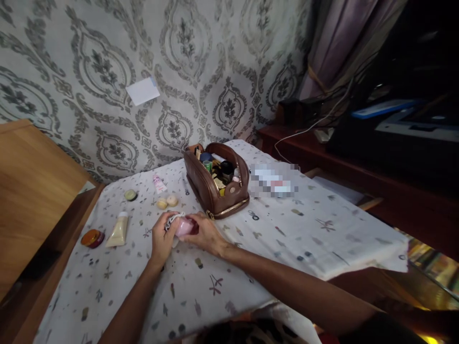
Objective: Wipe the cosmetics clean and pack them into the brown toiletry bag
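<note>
In front of the bag, both hands grip a small, glossy pink rounded item whose exact kind I cannot make out. My left hand is closed around its left side, where a white cord-like or beaded strip shows by the fingers. From the right, the fingers of my right hand are closed on the same item and partly hide it. Just beyond stands a brown cosmetic bag, unzipped and filled with several small containers. Two small cream-coloured round items lie touching each other near my left hand.
At the left are a cream tube, an orange-lidded jar, a small greenish jar and a pink-and-white tube. A blurred-out packet lies right of the bag. Wooden furniture borders the patterned cloth.
</note>
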Demonstrator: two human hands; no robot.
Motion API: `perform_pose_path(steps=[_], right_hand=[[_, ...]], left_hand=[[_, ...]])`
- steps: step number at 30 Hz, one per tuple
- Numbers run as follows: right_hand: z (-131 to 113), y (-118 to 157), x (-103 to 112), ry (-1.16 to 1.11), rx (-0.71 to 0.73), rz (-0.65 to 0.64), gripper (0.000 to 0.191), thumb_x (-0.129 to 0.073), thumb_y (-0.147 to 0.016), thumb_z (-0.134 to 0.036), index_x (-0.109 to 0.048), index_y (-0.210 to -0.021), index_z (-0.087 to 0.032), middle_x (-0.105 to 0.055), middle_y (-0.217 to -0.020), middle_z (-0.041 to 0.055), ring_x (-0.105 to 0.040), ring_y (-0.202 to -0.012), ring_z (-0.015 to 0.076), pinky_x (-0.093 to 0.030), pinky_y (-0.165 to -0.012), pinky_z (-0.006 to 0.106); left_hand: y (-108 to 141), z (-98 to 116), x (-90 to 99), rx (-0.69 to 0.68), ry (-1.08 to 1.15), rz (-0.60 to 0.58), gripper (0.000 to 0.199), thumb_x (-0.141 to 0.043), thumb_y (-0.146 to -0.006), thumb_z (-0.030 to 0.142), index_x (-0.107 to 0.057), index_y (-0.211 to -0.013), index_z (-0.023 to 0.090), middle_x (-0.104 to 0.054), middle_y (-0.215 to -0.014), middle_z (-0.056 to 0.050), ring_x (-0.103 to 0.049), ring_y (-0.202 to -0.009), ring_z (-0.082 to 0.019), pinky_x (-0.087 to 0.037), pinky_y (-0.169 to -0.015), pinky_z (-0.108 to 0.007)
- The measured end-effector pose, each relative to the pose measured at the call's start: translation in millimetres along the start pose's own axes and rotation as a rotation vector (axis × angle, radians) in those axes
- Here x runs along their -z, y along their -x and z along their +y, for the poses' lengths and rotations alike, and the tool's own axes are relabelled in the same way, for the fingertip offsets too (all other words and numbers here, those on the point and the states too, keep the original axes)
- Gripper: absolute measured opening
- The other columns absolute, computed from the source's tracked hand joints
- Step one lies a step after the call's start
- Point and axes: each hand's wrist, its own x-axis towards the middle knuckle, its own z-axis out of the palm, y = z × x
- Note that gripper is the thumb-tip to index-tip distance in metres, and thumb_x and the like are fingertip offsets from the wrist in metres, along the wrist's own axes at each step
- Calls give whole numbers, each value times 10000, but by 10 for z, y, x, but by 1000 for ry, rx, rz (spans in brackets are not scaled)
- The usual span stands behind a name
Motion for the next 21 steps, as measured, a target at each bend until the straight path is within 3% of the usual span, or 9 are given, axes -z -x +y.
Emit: perform_pose_path(steps=[5,9,14,21], right_hand=[[-3,-2,-17,-14,-25,50,581,-860,-609,-349,-625,-1103,-154,-613,-980,59,-570,-898,205,-462,-814,345],[43,-11,-63,-140,-25,54,514,-788,-651,-240,-596,-1120,-158,-629,-950,43,-588,-838,183,-480,-765,315],[118,-23,-93,-278,66,26,633,-797,-661,-279,-569,-1242,-174,-638,-1086,73,-616,-937,201,-509,-816,328],[141,-58,-14,-227,-8,40,679,-844,-629,-400,-619,-1228,-173,-660,-1061,77,-615,-935,219,-504,-799,337]], left_hand=[[8,36,-4,-79,9,-88,240,-581,-894,369,-654,-1044,196,-674,-1040,-56,-617,-1014,-210,-465,-917,-319],[14,71,-30,-45,87,-205,413,-679,-827,369,-594,-1198,208,-627,-1182,-75,-585,-1121,-228,-438,-994,-339],[-9,30,-22,70,198,-191,500,-721,-789,389,-566,-1225,199,-623,-1248,-86,-579,-1171,-242,-417,-1044,-361],[-10,51,5,110,197,-200,437,-676,-830,406,-608,-1203,190,-663,-1207,-70,-615,-1112,-224,-455,-985,-318]])
